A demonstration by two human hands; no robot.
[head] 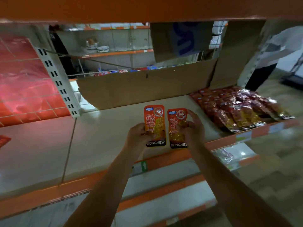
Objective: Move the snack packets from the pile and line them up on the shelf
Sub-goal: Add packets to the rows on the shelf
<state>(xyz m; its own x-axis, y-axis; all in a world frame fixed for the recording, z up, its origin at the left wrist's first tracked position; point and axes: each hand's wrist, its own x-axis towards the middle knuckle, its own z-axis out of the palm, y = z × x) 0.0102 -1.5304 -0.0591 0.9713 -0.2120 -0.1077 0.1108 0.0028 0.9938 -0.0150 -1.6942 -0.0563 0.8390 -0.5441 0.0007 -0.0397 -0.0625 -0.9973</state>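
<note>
the far side of the pile blurs into red and gold, so single packets there are hard to tell apart. the left hand pinches the lower left edge of one packet; the right hand curls round the right side of a second packet. both packets are side by side over the shelf, left of the pile. a cardboard sheet stands behind.
</note>
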